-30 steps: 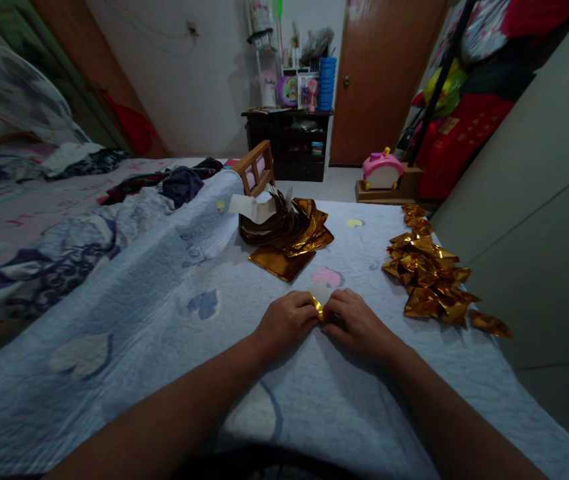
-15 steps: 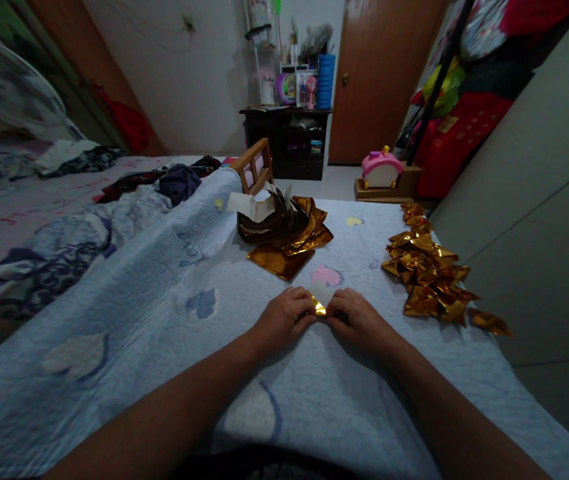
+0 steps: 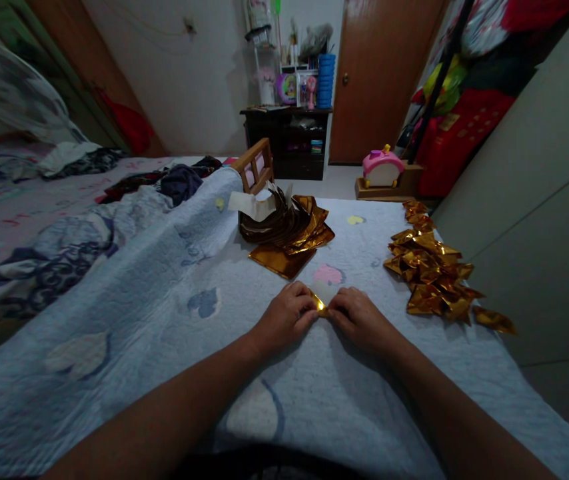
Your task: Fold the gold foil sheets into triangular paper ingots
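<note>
Head view showed two bare hands close together over a pale-blue quilted cover (image 3: pixel 149 373) printed with hearts. The left grip (image 3: pixel 284 313) was closed, thumb and fingers pinching the left side of a gold foil paper sheet (image 3: pixel 319 303); the right grip (image 3: pixel 359 317) was closed on its right end, fingertips bent inward. The sheet lay between the two, low over the cover, its folded gold strip catching the light, with a pale area just beyond it. How the fingers met beneath the foil could not be told.

Beyond the left grip and near it stood a fanned stack of foil paper (image 3: pixel 284 227), white corners curling up on its left, with a flat gold square (image 3: pixel 280 261) at its near side. To the right of the right grip, well apart from it, was a heap of folded gold foil pieces (image 3: pixel 429 267). Far beyond both grips were a dark cabinet (image 3: pixel 284 163), a brown door (image 3: pixel 369 87) and a pink toy (image 3: pixel 383 163)
</note>
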The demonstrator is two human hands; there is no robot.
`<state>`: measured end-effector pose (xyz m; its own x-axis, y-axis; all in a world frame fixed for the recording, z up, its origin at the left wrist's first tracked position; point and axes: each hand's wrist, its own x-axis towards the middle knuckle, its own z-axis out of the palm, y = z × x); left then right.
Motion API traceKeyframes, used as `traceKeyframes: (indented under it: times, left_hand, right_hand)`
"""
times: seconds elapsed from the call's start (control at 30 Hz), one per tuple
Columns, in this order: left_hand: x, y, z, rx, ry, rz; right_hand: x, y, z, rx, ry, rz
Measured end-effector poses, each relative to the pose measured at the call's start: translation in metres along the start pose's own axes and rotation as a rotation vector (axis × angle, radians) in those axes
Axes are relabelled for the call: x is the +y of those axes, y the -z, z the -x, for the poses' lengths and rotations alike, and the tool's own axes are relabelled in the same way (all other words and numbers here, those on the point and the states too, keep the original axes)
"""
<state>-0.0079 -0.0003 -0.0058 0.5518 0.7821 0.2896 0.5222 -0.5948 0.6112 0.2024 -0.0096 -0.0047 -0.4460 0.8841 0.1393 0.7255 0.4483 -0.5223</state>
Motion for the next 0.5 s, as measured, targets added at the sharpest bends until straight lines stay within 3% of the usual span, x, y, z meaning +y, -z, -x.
traceKeyframes:
  times: [0.23, 0.5]
  left_hand:
    - [0.0026, -0.0007, -0.0016, -0.003, 0.024, -0.045]
    - [0.0057, 0.0007, -0.0027, 0.004, 0.084, 0.047]
  right_hand:
    - [0.0003, -0.0059, -0.001, 0.046, -0.05, 0.077]
    - [-0.0065, -0.0074, -0.0019, 0.073, -0.128, 0.131]
